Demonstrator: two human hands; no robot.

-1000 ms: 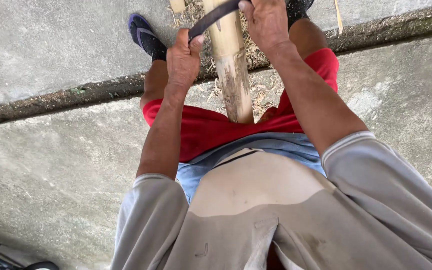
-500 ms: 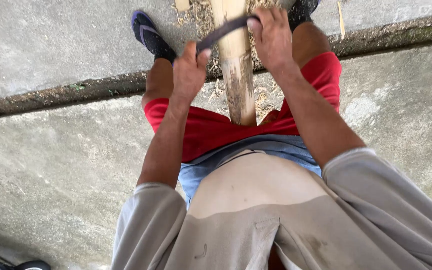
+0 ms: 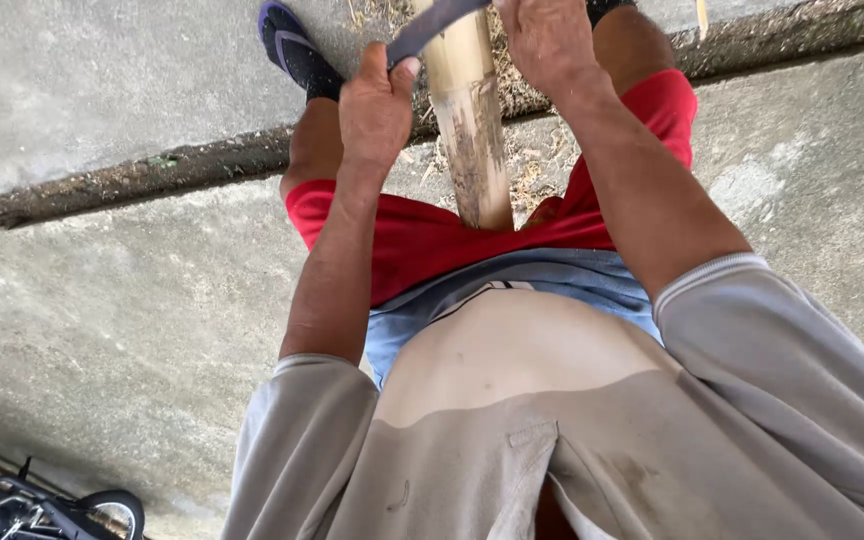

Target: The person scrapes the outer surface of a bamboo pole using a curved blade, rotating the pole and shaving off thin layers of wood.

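A bamboo pole [image 3: 467, 110] stands between the knees, a dark curved blade [image 3: 432, 25] laid across it. The left hand [image 3: 375, 110] pinches the blade's left end; the right hand [image 3: 547, 40] is closed over its right end. Around lies grey concrete floor [image 3: 102, 330], a dirt-filled crack [image 3: 152, 180] crossing it, with shavings [image 3: 527, 175] near the pole.

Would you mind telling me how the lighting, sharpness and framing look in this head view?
Head view: soft, even daylight, no glare; left hand and bamboo pole fairly sharp; right hand cropped by the top edge; wide-angle lens stretches the grey shirt nearest the camera.
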